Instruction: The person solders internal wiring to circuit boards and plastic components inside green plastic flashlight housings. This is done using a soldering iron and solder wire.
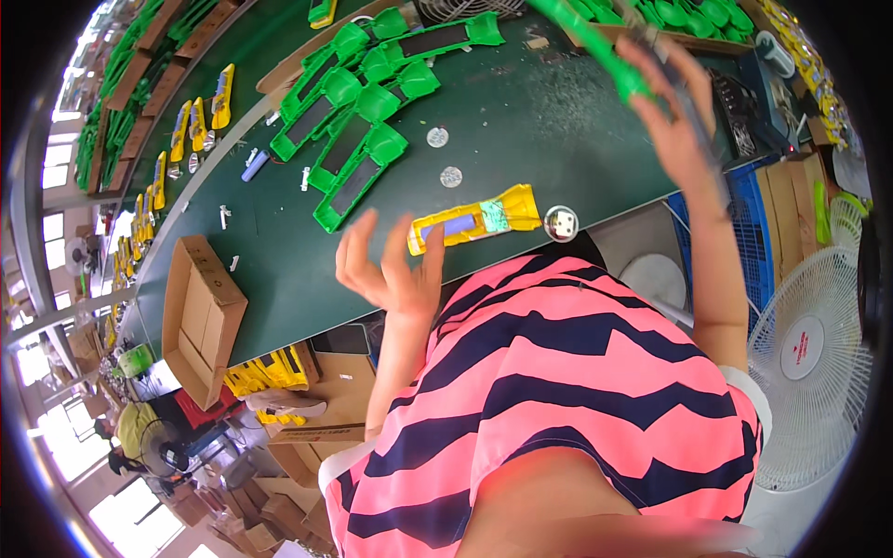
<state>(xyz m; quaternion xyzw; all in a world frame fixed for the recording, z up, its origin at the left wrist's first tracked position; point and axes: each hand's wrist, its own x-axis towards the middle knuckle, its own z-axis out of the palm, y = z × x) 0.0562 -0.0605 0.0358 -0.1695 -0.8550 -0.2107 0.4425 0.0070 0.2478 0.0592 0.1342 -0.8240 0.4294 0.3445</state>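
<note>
In front of me on the green table lies a yellow plastic casing (526,206) with a blue cylindrical battery (449,228) and a small green circuit board (495,216) inside. A round silvery disc (561,223) with pale squares sits at its right end, by the table edge. My left hand (395,274) is beside the casing's left end, fingers spread and holding nothing; a fingertip overlaps the casing, though contact is unclear. My raised right hand (674,116) is closed around a long green plastic part (600,51). A long dark object (684,98), blurred, crosses that hand; its kind is unclear.
Several green casings with dark panels (349,149) lie at the back left. Two clear discs (437,137) are mid-table. An open cardboard box (203,316) stands at the left edge, with yellow casings (221,98) beyond. A white fan (802,349) stands to the right.
</note>
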